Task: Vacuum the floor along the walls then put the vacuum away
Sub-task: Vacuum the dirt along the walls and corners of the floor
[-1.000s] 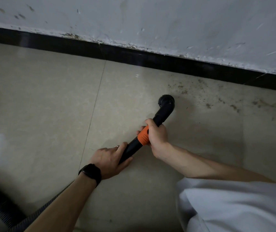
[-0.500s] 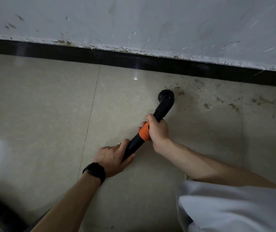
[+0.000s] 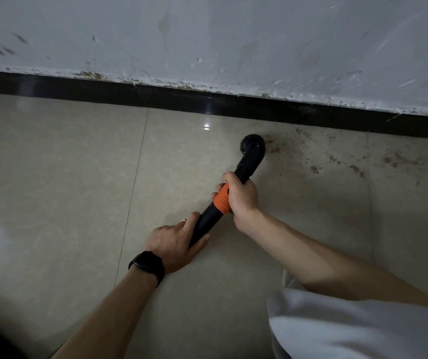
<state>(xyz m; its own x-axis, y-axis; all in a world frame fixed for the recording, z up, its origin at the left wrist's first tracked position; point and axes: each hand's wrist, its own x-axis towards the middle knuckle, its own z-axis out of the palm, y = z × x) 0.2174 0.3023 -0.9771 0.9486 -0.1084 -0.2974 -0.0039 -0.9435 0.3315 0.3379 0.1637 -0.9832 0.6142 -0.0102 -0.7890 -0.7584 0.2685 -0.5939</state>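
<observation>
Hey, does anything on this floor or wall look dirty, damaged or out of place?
Yes: brown dirt specks litter the beige tiled floor right of the round black brush nozzle, near the black baseboard. The pale grey wall is scuffed, its paint flaking along the bottom edge.

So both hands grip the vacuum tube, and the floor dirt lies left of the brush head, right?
No: the head view shows the dirt right of the brush head. The left hand and right hand do grip the vacuum tube.
</observation>
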